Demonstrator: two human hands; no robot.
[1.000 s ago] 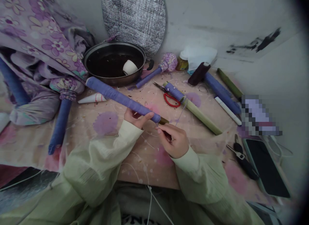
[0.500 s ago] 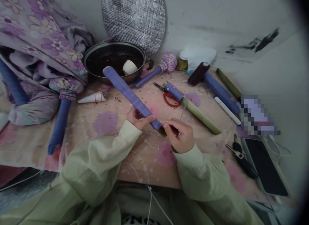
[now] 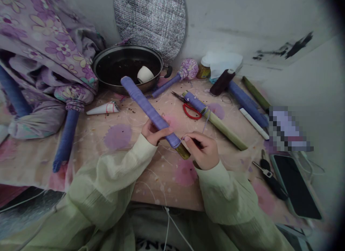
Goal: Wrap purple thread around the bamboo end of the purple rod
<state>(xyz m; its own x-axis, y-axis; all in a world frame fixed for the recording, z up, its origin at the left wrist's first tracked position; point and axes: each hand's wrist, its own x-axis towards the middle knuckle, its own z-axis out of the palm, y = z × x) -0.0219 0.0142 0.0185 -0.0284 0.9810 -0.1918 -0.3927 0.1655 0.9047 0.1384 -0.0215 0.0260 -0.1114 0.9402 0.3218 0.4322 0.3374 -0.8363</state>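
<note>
A thread-wound bamboo rod (image 3: 147, 110), wrapped in tight lilac-blue turns, swings round from its earlier low slant and now points up and away across the worktop (image 3: 161, 181), its far end lying over the pot in view. The bare olive-brown tip (image 3: 183, 152) sits nearest the person, held above the surface. The left hand (image 3: 153, 133) curls around the wrapped section just short of that tip. The right hand (image 3: 202, 151) is just beside it, thumb and fingertips pinched together, apparently on a fine pale thread (image 3: 206, 121), though the strand is too thin to follow into the grip. Nearby lie red-handled scissors (image 3: 191, 112) and a partly wrapped green bamboo stick (image 3: 217, 125). Beyond them stand a dark thread spool (image 3: 222, 82) and a black pot (image 3: 107, 54) holding a white cup (image 3: 145, 74).
</note>
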